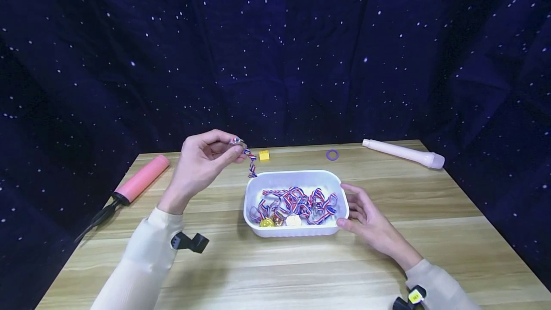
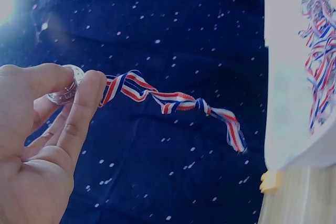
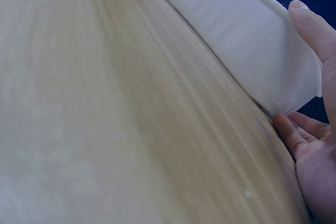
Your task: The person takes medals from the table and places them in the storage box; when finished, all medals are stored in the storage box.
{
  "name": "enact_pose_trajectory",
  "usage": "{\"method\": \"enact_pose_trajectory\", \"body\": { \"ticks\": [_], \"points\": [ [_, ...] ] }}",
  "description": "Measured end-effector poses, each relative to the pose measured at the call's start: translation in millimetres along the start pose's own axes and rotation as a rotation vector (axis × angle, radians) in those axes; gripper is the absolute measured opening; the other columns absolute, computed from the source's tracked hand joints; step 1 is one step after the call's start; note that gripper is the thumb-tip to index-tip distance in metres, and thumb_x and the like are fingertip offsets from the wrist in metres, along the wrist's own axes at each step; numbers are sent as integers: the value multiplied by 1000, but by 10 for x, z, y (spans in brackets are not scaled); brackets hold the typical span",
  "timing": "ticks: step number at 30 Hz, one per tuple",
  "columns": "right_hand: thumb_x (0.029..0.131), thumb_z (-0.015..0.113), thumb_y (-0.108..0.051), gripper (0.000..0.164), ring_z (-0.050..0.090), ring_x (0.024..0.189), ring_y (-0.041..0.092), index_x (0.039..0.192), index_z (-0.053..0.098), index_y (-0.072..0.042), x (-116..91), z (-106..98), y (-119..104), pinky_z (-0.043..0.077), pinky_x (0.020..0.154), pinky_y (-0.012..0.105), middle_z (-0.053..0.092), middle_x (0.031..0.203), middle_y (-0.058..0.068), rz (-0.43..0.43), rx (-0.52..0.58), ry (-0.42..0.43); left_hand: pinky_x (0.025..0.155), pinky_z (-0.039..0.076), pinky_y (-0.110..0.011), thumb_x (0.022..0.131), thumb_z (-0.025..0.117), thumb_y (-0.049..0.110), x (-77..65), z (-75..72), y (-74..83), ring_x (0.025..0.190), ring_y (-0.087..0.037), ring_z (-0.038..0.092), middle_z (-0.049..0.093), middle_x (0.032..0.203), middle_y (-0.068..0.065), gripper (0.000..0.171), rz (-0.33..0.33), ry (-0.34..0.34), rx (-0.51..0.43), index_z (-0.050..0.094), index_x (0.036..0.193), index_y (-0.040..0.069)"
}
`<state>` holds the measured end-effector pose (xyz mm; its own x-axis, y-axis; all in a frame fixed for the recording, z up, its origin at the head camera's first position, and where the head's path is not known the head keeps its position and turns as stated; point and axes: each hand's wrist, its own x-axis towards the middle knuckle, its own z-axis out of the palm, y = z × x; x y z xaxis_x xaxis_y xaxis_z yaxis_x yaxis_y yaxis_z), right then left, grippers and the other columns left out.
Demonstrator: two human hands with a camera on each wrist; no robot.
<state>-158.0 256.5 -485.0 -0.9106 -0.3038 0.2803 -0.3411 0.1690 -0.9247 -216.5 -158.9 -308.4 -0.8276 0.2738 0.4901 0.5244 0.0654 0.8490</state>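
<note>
My left hand (image 1: 199,162) is raised at the tub's far left corner and pinches a silver medal (image 2: 62,97) between thumb and fingers. Its red, white and blue ribbon (image 2: 176,99), twisted and knotted, dangles from the fingers. On the table stands a white plastic tub (image 1: 297,232); my right hand (image 1: 371,221) holds its right end, thumb at the near corner and fingers along the end wall. Inside lie tangled striped ribbons (image 1: 294,200), with a gold medal (image 1: 267,223), a bronze-coloured medal (image 1: 278,222) and a bright pale medal (image 1: 293,220) along the near side.
A pink hand pump (image 1: 144,179) lies on the left of the wooden table (image 1: 297,271). Behind the tub are a yellow block (image 1: 264,155) and a purple ring (image 1: 332,150). At the back right lies a pale pink stick (image 1: 402,153). A dark starry curtain (image 1: 275,61) hangs behind.
</note>
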Motion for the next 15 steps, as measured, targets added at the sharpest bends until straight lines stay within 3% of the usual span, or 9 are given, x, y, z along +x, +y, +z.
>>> {"method": "enact_pose_trajectory", "body": {
  "ticks": [4,8,12,15],
  "points": [
    [102,79,-3,82,61,135,43,170,34,-11,-5,-3,11,56,110,23,54,155,31,-4,-2,1,84,70,-50,97,79,-10,34,175,-47,87,-33,84,81,108,-22,16,-22,-52,-29,74,112,-9],
    [102,79,-3,82,62,135,42,170,34,-11,-4,-2,15,56,110,23,55,155,31,-5,-5,0,82,71,-47,97,81,-8,65,322,-104,87,-30,84,81,106,-24,15,-38,-83,-33,75,110,-7],
    [102,79,-4,83,61,136,44,170,33,-11,0,-2,16,56,111,23,55,155,31,-2,-5,-2,75,69,-31,97,85,0,78,435,-170,82,-25,80,82,98,-15,13,-31,-88,84,79,109,1],
    [102,79,-4,83,60,136,46,171,33,-11,3,-6,15,56,111,23,54,155,31,-2,-4,-3,64,59,-22,97,88,7,78,515,-216,75,-21,73,81,92,-6,11,-26,-98,182,83,107,8]
  ]
}}
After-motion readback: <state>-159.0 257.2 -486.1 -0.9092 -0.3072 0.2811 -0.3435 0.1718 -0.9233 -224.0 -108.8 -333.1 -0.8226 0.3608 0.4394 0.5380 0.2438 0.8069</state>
